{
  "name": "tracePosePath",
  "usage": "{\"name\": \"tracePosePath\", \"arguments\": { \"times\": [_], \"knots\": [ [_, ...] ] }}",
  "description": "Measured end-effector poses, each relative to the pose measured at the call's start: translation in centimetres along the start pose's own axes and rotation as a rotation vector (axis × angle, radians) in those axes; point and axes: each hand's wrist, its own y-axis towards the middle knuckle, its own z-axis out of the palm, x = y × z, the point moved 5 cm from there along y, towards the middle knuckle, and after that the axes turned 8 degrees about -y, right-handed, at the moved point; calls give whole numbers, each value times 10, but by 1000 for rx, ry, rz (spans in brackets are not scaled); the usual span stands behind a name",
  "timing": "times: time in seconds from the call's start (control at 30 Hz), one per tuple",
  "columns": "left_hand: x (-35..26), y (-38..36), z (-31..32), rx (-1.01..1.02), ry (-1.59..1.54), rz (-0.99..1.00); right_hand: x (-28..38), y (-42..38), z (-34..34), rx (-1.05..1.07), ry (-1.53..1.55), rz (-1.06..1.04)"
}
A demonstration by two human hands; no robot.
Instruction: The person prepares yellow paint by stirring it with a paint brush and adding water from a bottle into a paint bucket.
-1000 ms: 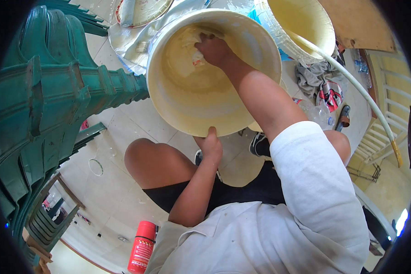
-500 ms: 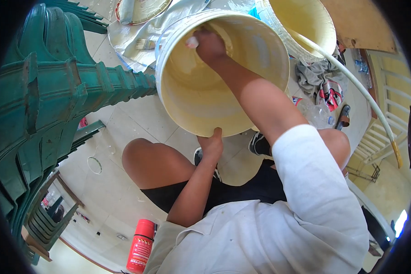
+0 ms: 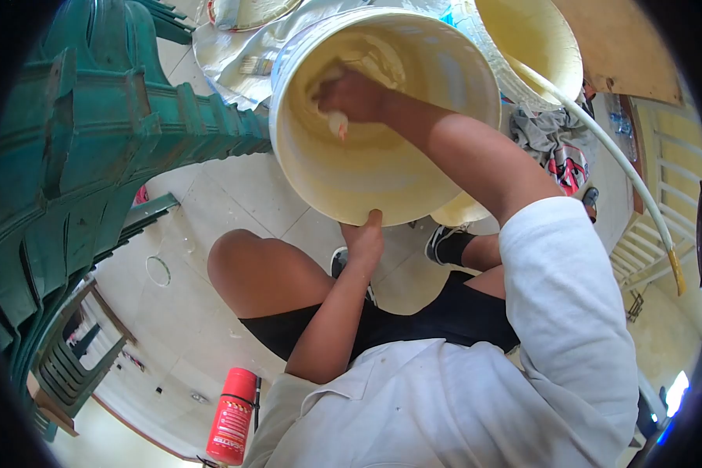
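Evidently mid-wipe: a large bucket is held tilted while its inside is rubbed by hand

A big, pale yellow-stained bucket [image 3: 413,175] is seen from above, tipped so that its mouth is turned towards the seated wearer, just beyond the knees. Its near rim is grasped by the left hand [image 3: 363,242], the thumb laid up against the wall and the other fingers mostly hidden below. Deep inside, the right hand [image 3: 352,95] is placed near the far left part of the wall. Its fingers are blurred but appear curled about a whitish scrap [image 3: 338,125] with an orange-red tip; whether it is cloth or plastic cannot be told.

The step in hand is judged to be the wiping of wet-looking residue from the interior. For the next stroke, the rim would need to be held steady by the left hand, and the scrap kept pressed against the curved wall.

A second bucket [image 3: 542,35], with a long pole [image 3: 620,140] leaning out of it, is set just beside. To the left, green plastic chairs [image 3: 105,129] are stacked, and a paintbrush [image 3: 257,65] is laid on a silvery sheet [image 3: 225,70].
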Motion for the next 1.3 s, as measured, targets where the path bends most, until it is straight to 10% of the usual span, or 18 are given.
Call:
{"name": "tracePosePath", "arguments": {
  "times": [0.07, 0.2, 0.27, 0.4, 0.5, 0.57, 0.97, 1.3],
  "knots": [
    [3, 0, -1, -43, 24, -9, -9, -5, -39, -427, -313, 142],
    [8, 7, -3, -84, -59, 81, 0, -25, 2, -427, -30, 350],
    [8, 5, -4, -101, -97, 76, 8, -35, 39, 45, 181, 411],
    [18, 10, -6, 67, -149, 5, 13, -44, 22, 211, 277, 449],
    [20, 7, -7, 51, -163, -8, -8, -37, -3, -18, 225, 470],
    [18, 7, -6, -8, -187, -33, -24, -42, -36, -526, 89, 477],
    [7, 2, 0, -2, -69, 75, 0, -61, 13, 105, 358, 944],
    [12, 0, -5, -54, 117, 25, -30, -51, 19, -95, 693, 904]
  ]
}}
